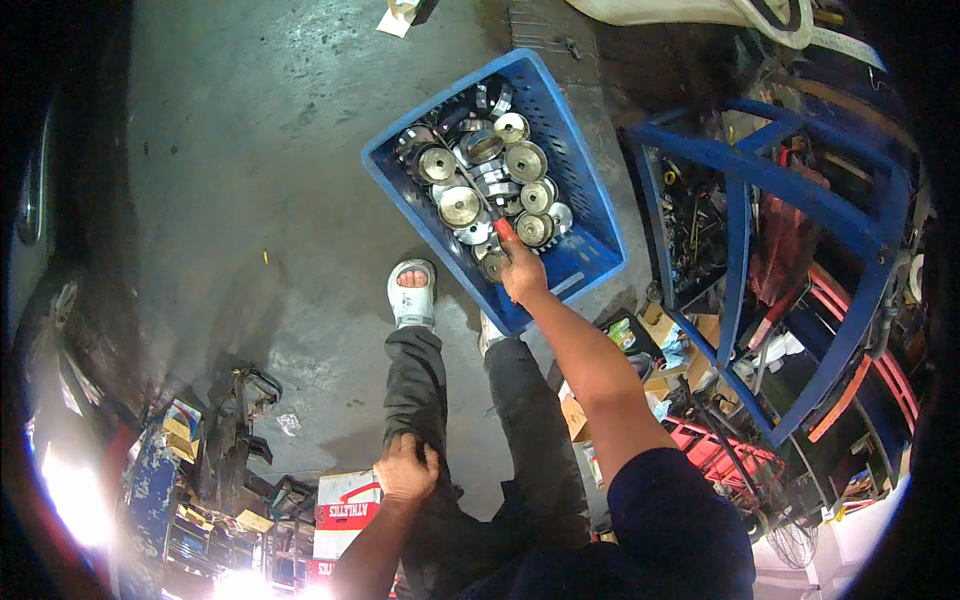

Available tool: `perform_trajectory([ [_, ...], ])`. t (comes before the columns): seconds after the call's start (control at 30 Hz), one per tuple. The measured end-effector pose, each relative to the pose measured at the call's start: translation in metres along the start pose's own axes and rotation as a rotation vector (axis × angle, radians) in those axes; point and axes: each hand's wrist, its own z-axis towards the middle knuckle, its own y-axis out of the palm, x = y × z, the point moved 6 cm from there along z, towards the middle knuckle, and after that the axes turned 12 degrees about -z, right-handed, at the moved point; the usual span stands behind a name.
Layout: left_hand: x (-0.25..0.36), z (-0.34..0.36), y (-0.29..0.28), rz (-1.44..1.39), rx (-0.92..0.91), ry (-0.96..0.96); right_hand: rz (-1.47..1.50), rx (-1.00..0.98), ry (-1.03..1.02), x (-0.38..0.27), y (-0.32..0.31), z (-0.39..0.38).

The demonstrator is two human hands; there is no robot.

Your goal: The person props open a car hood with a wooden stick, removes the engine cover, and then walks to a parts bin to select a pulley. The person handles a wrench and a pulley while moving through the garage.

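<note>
My right hand point(522, 272) is closed round the red handle of a long thin metal rod tool point(476, 188). The rod slants up and left among round metal parts point(460, 207) in a blue plastic crate point(597, 200). These parts are shiny, cup-shaped discs, some with toothed or notched rims, heaped loosely together. The rod's far tip is hard to make out among them. My left hand point(408, 468) rests on my left knee over the dark trousers point(415, 385), its fingers apart and holding nothing.
My sandalled left foot point(412, 290) stands beside the crate on the grey floor point(250, 200). A blue metal frame point(740, 210) with clutter inside rises at the right. Boxes point(345, 510) and tools sit at the lower left. Pale sheeting point(680, 10) lies at the far right.
</note>
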Motion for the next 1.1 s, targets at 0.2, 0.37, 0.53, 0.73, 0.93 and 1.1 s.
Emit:
perform_trajectory([
  [0.2,0.003,0.003,-0.003,0.013,0.006,0.036,0.089,0.049,0.014,0.005,-0.008,-0.002],
  [0.37,0.008,0.009,-0.011,0.029,0.047,0.075,0.015,0.103,-0.149,-0.009,-0.015,-0.037],
  [0.53,0.016,0.019,-0.028,0.130,0.065,0.089,-0.035,0.095,-0.259,-0.023,-0.007,-0.106],
  [0.73,0.054,0.038,-0.081,0.113,0.219,0.211,0.197,0.137,-0.215,-0.027,-0.023,-0.114],
  [0.93,0.134,0.129,-0.094,-0.154,0.368,0.450,0.196,0.227,-0.063,0.012,-0.076,-0.044],
  [1.1,0.155,0.287,-0.105,-0.588,0.829,0.232,-0.183,0.179,-0.194,0.039,-0.088,0.032],
])
